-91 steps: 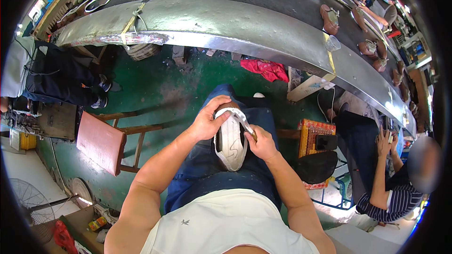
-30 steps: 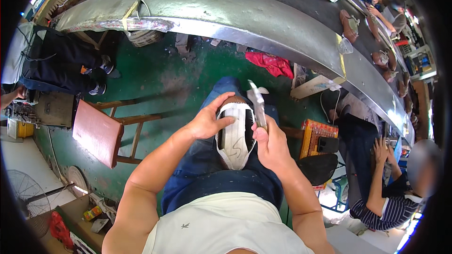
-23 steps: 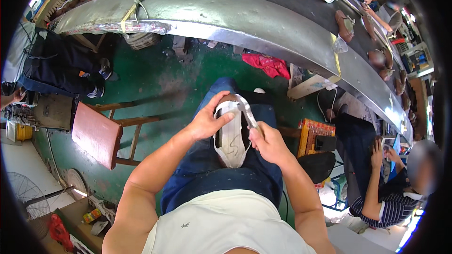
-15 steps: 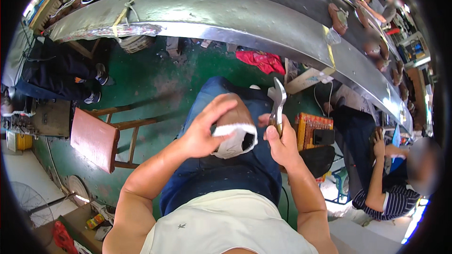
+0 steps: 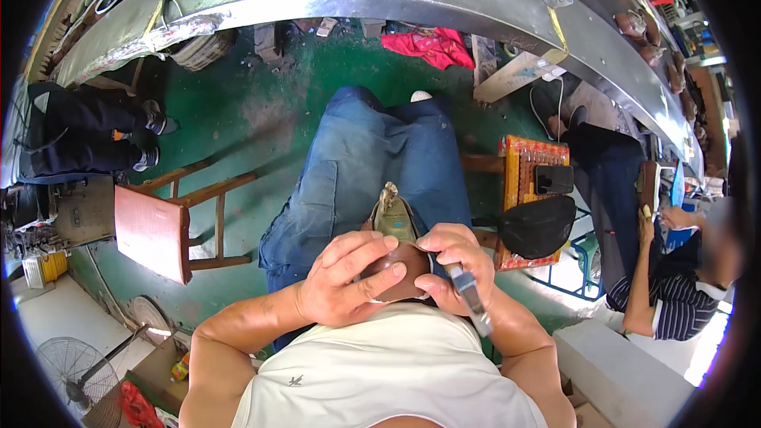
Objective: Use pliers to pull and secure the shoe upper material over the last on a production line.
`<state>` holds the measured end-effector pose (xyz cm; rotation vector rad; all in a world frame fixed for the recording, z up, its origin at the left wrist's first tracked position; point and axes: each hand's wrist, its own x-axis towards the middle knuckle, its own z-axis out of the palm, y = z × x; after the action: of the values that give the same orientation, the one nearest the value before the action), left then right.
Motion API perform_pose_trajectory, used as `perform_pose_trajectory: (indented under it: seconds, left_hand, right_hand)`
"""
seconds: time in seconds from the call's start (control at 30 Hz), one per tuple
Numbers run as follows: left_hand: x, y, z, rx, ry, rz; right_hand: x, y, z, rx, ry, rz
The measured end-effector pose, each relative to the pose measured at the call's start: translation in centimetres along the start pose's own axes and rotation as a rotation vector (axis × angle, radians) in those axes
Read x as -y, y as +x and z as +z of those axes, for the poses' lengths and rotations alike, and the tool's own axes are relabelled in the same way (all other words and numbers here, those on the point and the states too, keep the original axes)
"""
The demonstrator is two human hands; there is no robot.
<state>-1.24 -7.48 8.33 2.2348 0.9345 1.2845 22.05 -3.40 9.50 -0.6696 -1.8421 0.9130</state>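
Note:
In my lap, close to my waist, sits a brown leather shoe upper (image 5: 407,259) on a green shoe last (image 5: 394,227). My left hand (image 5: 342,279) wraps round its left side, fingers and thumb pressed on the leather. On the other side my right hand (image 5: 457,257) grips a pair of metal lasting pincers (image 5: 469,295), their metal end slanting down toward my shirt. Fingertips of that same hand also touch the right edge of the upper. Part of the upper is hidden by my hands.
A long metal-edged bench (image 5: 317,6) curves across the front. Left stands a stool (image 5: 154,231) with a pinkish seat. At right, a beaded seat (image 5: 515,190) bears a phone (image 5: 553,180) and a black pouch (image 5: 537,226). A co-worker (image 5: 666,293) sits farther right, another person's legs (image 5: 95,131) at left.
The shoe has turned so the green last shows, and has come closer to my waist. My right hand has moved in to it, swinging the pincers from pointing up to pointing down. My view has tilted lower.

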Motion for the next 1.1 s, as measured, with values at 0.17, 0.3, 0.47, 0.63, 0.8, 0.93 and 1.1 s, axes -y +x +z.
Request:
perform_pose_trajectory:
  seconds: [0.17, 0.3, 0.47, 0.63, 0.8, 0.93, 1.1]
  left_hand:
    - [-0.8, -0.2, -0.1, 0.019, 0.042, 0.063]
    - [-0.6, -0.9, -0.2, 0.056, 0.033, 0.072]
    - [-2.0, 0.8, -0.8, 0.036, -0.147, -0.169]
    - [-1.5, -0.1, 0.1, -0.058, -0.068, 0.006]
    - [-1.2, -0.5, 0.0, -0.005, -0.005, 0.083]
    - [-1.1, -0.4, 0.0, -0.028, 0.004, 0.106]
    - [-1.0, -1.2, 0.6, 0.031, -0.053, 0.009]
  right_hand:
    - [0.5, -0.5, -0.8, 0.097, -0.085, -0.118]
    - [0.8, -0.4, -0.7, 0.149, -0.080, -0.175]
    - [1.2, -1.1, -0.4, 0.142, -0.031, 0.115]
    - [1.4, -1.4, -0.3, 0.146, -0.004, 0.072]
    - [1.3, -1.0, -0.1, 0.131, -0.050, -0.133]
    - [0.2, -0.7, -0.6, 0.201, 0.075, -0.108]
    - [-2.3, 0.9, 0.6, 0.218, 0.259, 0.048]
